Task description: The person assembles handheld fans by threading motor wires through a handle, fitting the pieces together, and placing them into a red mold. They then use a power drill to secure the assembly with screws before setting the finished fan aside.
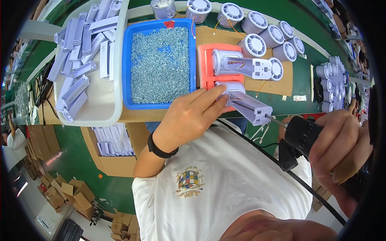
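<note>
My left hand (187,118), with a black band at the wrist, has its fingers closed on the round end of a lilac plastic handheld fan (253,109). That fan's round part sits in a red foam holder (203,64), its handle pointing to the right. My right hand (339,140) is wrapped round a black electric screwdriver (302,133). The screwdriver's bit reaches the end of the handle; whether a screw is on it, I cannot tell. Just beyond lies a second fan (231,64) in the same holder, its open handle showing wires.
Left of the holder is a blue tray (126,66) of small silvery screws. Farther left, a white bin (114,114) holds lilac handle covers (74,98). Several round fan housings (254,45) stand behind on cardboard, some trailing wires. A black cable (317,197) runs near the screwdriver.
</note>
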A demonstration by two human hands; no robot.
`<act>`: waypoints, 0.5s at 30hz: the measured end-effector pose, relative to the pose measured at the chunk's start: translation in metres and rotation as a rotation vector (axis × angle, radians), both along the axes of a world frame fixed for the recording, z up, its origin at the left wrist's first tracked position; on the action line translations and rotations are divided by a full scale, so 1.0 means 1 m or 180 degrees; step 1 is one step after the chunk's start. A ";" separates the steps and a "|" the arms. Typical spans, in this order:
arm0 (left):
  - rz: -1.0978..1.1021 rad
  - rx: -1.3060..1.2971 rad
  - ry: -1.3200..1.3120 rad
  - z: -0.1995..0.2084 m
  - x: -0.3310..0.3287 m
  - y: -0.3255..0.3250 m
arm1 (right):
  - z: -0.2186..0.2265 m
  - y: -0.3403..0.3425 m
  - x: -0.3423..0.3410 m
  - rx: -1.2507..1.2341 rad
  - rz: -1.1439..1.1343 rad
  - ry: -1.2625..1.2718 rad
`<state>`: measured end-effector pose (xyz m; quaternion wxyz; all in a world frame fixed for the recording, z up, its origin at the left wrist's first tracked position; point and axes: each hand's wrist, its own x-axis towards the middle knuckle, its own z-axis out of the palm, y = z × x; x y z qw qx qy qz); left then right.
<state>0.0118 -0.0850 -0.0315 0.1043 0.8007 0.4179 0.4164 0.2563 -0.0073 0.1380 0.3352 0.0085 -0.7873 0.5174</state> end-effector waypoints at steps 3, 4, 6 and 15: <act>-0.0088 -0.0103 -0.0005 0.002 -0.002 0.001 | 0.003 -0.007 -0.006 0.0178 -0.0194 -0.0145; -0.0100 -0.0090 -0.0012 0.002 -0.002 0.001 | 0.003 -0.009 -0.009 0.0250 -0.0273 -0.0159; -0.0016 -0.0084 -0.0020 -0.002 -0.004 -0.004 | -0.003 -0.004 -0.014 0.0179 0.0007 -0.0111; 0.0040 -0.0031 -0.0048 0.012 -0.005 -0.014 | 0.018 -0.015 -0.023 -0.0028 -0.0156 0.0465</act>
